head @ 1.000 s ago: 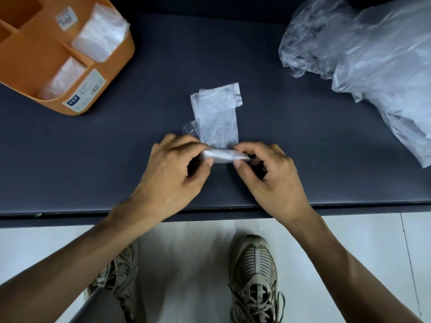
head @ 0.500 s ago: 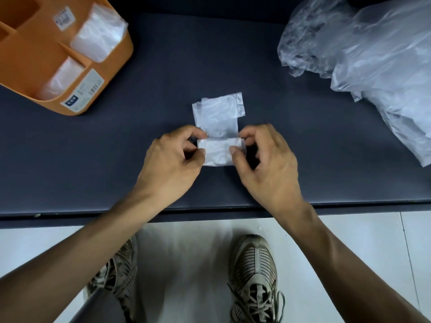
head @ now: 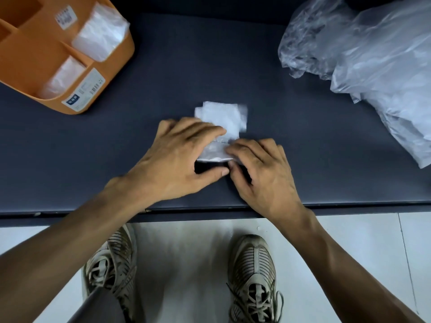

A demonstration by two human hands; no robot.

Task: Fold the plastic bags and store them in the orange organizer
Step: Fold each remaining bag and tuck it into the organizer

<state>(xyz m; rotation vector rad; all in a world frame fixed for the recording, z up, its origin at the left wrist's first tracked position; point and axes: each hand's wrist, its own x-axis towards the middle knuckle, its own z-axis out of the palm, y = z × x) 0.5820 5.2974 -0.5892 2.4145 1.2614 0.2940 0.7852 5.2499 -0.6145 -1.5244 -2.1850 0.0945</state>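
A person's two hands press a half-folded plastic bag (head: 220, 131) flat on the dark worktop (head: 303, 159), near its front edge and roughly midway along it. The bag's long axis runs away from the person, toward the back edge; its folded near end lies under the fingers while the free end sticks out beyond them, slightly blurred.

The left hand (head: 179, 159) lies palm down over the bag's left side, fingers spread and reaching across the fold, thumb stretched along the near edge. The right hand (head: 261, 169) comes in from the right, fingertips curled onto the folded end and thumb tucked beneath, almost meeting the left thumb. The hands are close together and both touch the bag; whether either pinches it or only presses it down cannot be told.

The orange organizer (head: 109, 85) sits at the back left corner of the worktop, well apart from the bag, with folded bags (head: 100, 36) already standing in two of its compartments. A loose heap of unfolded bags (head: 373, 54) fills the back right corner.

The fold looks partly done, with the free end likely to be turned over next. The left hand is nearer the organizer, so carrying the finished packet there would fall naturally to it.
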